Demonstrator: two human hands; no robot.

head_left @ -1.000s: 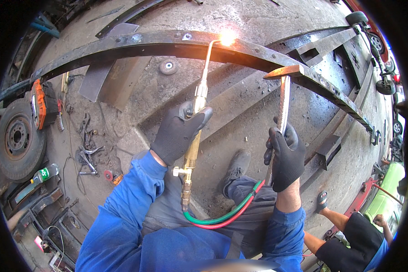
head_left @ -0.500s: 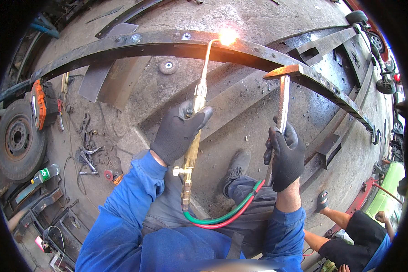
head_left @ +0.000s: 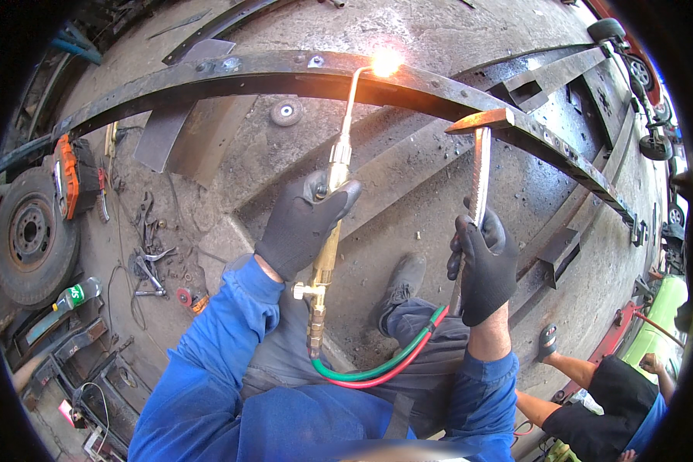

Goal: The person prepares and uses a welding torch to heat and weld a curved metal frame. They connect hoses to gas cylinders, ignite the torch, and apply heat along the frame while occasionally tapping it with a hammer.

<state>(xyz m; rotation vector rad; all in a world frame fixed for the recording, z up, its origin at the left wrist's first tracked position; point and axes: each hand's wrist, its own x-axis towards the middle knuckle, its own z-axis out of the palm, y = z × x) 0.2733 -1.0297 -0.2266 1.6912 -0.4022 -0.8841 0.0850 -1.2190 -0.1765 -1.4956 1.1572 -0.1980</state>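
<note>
My left hand (head_left: pixel 302 223), in a black glove, grips a brass gas torch (head_left: pixel 333 192). Its bent tip burns with a bright flame (head_left: pixel 385 61) against the long dark steel frame rail (head_left: pixel 208 77). Green and red hoses (head_left: pixel 377 369) loop from the torch base across my lap. My right hand (head_left: pixel 483 266), also gloved, holds a hammer (head_left: pixel 481 165) upright by its handle. The rusty hammer head (head_left: pixel 481 121) rests at the rail, to the right of the flame.
A wheel with tyre (head_left: pixel 31 235), an orange tool (head_left: pixel 73 177), a bottle (head_left: pixel 77 294) and scattered hand tools (head_left: pixel 150 266) lie on the ground at left. A grinding disc (head_left: pixel 286 112) lies beyond the rail. Another person (head_left: pixel 600 400) crouches at lower right.
Nothing has visibly moved; the torch flame stays on the same spot of the rail and the hammer stays put.
</note>
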